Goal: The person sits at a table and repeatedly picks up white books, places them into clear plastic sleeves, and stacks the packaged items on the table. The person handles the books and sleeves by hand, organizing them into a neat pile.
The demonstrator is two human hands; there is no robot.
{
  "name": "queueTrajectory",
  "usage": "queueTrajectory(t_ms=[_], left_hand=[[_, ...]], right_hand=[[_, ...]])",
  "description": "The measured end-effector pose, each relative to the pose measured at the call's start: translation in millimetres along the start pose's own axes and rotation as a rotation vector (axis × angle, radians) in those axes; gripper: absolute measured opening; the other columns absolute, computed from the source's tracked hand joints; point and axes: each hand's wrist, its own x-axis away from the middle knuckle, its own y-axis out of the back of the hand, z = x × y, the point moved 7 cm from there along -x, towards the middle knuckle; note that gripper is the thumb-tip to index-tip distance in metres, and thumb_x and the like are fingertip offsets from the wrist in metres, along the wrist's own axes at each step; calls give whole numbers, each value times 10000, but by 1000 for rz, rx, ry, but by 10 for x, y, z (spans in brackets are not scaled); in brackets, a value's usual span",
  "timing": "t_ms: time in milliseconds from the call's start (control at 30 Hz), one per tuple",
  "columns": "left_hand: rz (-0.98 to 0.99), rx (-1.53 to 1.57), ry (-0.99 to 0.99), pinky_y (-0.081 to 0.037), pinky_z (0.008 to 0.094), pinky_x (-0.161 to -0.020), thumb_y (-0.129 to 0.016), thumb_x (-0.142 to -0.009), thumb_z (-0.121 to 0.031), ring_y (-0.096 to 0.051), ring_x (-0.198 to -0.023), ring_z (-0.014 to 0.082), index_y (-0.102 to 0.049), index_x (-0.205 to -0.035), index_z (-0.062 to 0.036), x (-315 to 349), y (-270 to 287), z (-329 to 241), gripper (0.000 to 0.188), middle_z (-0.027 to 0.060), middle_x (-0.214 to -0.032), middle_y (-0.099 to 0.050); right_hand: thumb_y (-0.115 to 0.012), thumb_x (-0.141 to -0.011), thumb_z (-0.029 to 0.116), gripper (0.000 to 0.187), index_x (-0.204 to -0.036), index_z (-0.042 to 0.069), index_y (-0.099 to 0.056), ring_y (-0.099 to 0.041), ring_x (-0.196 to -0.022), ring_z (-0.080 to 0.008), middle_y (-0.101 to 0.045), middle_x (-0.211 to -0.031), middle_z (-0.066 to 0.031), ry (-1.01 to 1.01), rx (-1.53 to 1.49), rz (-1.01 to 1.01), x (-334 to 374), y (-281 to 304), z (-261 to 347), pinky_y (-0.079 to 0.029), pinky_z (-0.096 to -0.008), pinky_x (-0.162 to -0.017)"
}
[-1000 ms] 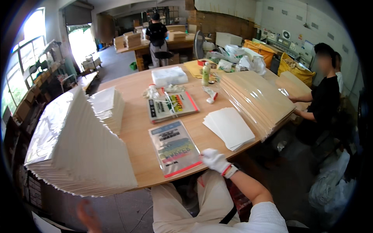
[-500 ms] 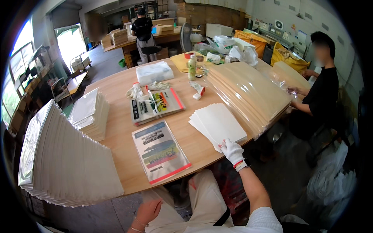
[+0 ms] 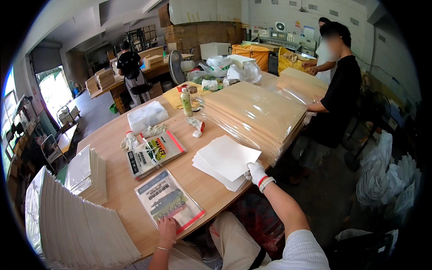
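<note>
My right hand (image 3: 257, 173), in a white glove, pinches the near right corner of a white sheet (image 3: 236, 155). That sheet lies over a fanned stack of white sheets (image 3: 208, 163). My bare left hand (image 3: 167, 228) rests its fingers on the near edge of a clear printed plastic bag (image 3: 164, 198) with a red strip, and holds nothing. Behind that bag lies a pack of similar printed bags (image 3: 157, 153), bundled with a clear tie.
Tall stacks of white sheets (image 3: 76, 220) stand at the left. Plastic-wrapped tan sheets (image 3: 256, 117) rise at the right. Gloves (image 3: 130, 141), a green bottle (image 3: 186, 102) and a white bundle (image 3: 147, 116) lie farther back. A co-worker in black (image 3: 339, 76) sits at the right.
My left hand has come up from beside my lap onto the printed bag. My right hand has shifted the top white sheet on its stack. The view has turned to the right.
</note>
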Motion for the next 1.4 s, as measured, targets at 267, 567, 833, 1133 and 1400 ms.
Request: queueTrajectory(t_ms=[267, 567, 833, 1133, 1400], left_hand=[[-81, 366, 230, -449, 420, -700, -528, -723, -86, -542, -797, 346, -574, -788, -53, -20, 81, 535, 86, 149, -837, -566], [-279, 418, 85, -419, 406, -844, -508, -772, -123, -490, -998, 331, -550, -1007, 3, 196, -94, 718, 270, 157, -1043, -556], [71, 1299, 638, -470, 424, -608, -538, -808, -330, -574, -599, 334, -653, -790, -2, 311, -41, 855, 347, 150, -635, -602], [-513, 532, 386, -453, 407, -603, -560, -772, -128, -557, -647, 350, -585, -737, 24, 429, 710, 596, 158, 176, -694, -576], [-317, 874, 527, -482, 367, -618, -555, -764, -87, -611, -686, 298, -566, -846, 30, 612, 254, 507, 144, 180, -774, -615]], right_hand=[[-450, -863, 172, 168, -917, 25, -510, -424, -370, -130, -516, -563, -53, -27, -106, 403, 1664, -107, -82, -332, -256, -339], [-471, -808, 111, 257, -1041, 20, -529, -585, -766, -167, -600, -961, -83, -333, -302, 613, 2397, -231, -1221, -437, -278, -557], [-530, -821, 219, 157, -900, 84, -551, -544, -569, -138, -606, -765, -40, -357, -215, 361, 2563, -446, -1418, -409, -288, -442], [-516, -848, 184, 145, -891, 63, -583, -513, -606, -93, -557, -733, -18, -60, -198, 289, 3151, -592, -677, -426, -235, -512], [-542, -835, 219, 188, -942, 70, -582, -502, -588, -93, -552, -730, -13, 1001, 343, 178, 3593, -726, -32, -417, -242, -506]])
